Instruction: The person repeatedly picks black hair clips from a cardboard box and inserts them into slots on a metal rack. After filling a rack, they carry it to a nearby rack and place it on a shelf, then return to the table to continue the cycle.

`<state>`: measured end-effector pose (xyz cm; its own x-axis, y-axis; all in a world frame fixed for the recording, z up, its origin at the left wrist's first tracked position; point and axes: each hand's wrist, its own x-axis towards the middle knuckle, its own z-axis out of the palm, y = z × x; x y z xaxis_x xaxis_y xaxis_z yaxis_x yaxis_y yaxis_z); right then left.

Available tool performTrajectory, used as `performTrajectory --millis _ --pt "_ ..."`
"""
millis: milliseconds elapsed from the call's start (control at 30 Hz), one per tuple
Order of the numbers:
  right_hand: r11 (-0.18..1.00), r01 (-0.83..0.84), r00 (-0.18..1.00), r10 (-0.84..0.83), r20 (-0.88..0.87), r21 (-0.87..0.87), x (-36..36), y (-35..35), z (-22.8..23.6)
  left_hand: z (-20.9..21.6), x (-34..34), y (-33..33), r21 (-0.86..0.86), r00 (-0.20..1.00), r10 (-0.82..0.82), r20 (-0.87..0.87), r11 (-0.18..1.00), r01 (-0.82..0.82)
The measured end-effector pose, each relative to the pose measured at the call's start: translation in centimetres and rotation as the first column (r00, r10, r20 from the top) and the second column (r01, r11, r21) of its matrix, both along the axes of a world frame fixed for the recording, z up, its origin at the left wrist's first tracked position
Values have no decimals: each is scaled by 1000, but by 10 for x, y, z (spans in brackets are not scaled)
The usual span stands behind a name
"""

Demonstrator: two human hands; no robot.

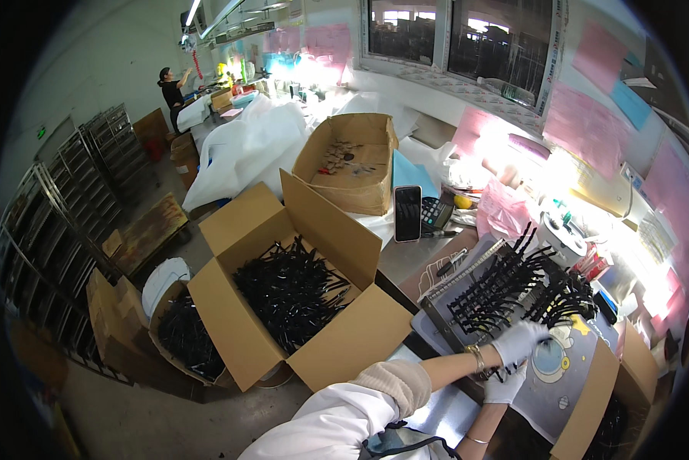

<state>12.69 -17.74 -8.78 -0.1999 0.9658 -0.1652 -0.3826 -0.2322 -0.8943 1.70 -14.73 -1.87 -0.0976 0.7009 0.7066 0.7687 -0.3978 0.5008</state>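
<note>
My left hand [520,343], in a white glove, reaches across to the right over the near edge of a grey tray area. Its fingers are smeared by motion. Just below it is my right hand [505,385], also gloved in white and partly hidden by the left wrist. A few thin black pieces [501,373] stick out at its top, and it seems closed around them. Beyond both hands, rows of curved black strips [494,299] stand in a rack [444,290]. More black strips [563,299] bunch up to the right of these.
An open cardboard box [233,326] of black strips stands left of my arm, beside another filled box [187,337]. Behind are a worn carton [344,198] and an upright phone [407,215]. A grey printed mat [555,391] and cardboard flap [590,402] lie right. Another person [171,96] stands far off.
</note>
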Motion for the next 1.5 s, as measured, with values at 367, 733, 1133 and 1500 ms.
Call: performTrajectory --millis 367,733,1133,1500 --pt "981 181 980 -186 69 69 22 -21 -9 48 12 -61 -244 506 37 862 904 351" --pt "960 278 952 -281 118 45 84 -66 14 60 -194 -341 -286 792 273 -545 828 -482" --pt "829 151 689 -478 544 538 -22 45 79 44 -25 -183 -167 937 -350 -16 924 343" --pt "532 451 574 -788 224 717 -66 178 103 19 -44 156 37 417 -253 873 887 460"
